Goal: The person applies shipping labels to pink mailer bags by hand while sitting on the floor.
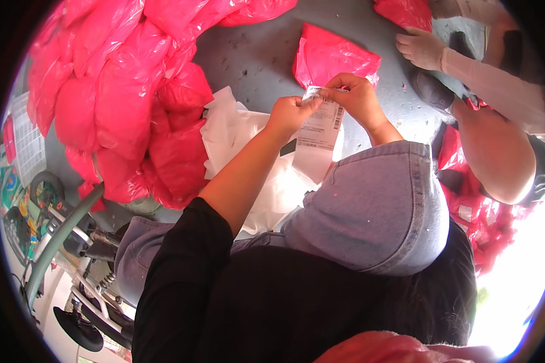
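Note:
Between my two hands is a white printed label sheet [318, 128] with barcodes, hanging down over my knee. My left hand [290, 116] pinches its upper left edge with thumb and fingers. At the top corner, my right hand [356, 100] grips the same sheet, its fingers bent and close to the left thumb. Just beyond the hands lies a pink plastic bag parcel [333, 57] on the floor. White paper sheets [233, 136] lie loose below and left of my hands, partly hidden by my left forearm.
A tall heap of pink bag parcels [124, 97] fills the left. At the right, another person's gloved hand [422, 48] rests near a further pink bag [406, 12]. More pink bags [478, 212] lie lower right. A stroller-like wheeled frame [82, 266] stands lower left on the grey floor [242, 54].

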A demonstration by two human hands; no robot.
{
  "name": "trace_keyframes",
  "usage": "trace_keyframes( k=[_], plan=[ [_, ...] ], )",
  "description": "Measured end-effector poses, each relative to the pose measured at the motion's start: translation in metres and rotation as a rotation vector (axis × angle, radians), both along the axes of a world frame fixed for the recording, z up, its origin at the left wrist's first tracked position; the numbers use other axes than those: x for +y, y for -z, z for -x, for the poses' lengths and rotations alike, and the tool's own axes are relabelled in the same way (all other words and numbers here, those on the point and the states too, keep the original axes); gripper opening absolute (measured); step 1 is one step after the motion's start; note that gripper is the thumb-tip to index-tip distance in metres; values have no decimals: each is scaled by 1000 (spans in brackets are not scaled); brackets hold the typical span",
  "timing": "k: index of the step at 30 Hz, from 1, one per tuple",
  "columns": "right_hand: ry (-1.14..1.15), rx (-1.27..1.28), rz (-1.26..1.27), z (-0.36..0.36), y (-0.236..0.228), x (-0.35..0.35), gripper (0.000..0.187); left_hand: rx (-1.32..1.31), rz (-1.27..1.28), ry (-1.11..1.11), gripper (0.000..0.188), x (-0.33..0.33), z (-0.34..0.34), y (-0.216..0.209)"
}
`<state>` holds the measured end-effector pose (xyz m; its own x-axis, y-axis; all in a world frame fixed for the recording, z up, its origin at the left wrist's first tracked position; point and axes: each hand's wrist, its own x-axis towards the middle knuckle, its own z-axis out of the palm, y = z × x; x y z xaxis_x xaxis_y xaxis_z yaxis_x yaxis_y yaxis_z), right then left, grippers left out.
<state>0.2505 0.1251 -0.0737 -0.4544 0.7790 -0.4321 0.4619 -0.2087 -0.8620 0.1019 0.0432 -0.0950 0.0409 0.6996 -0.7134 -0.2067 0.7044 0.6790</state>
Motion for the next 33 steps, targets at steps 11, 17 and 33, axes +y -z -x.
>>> trace_keyframes(
  k=[11,17,33],
  plan=[
    [232,-257,-471,-47,108,100,23,-584,577,119,83,-39,3,54],
    [-2,-722,-754,-35,129,93,49,-460,763,164,89,-130,31,79],
    [65,-1015,-476,-67,113,69,54,583,215,622,50,-129,135,-211]
  ],
)
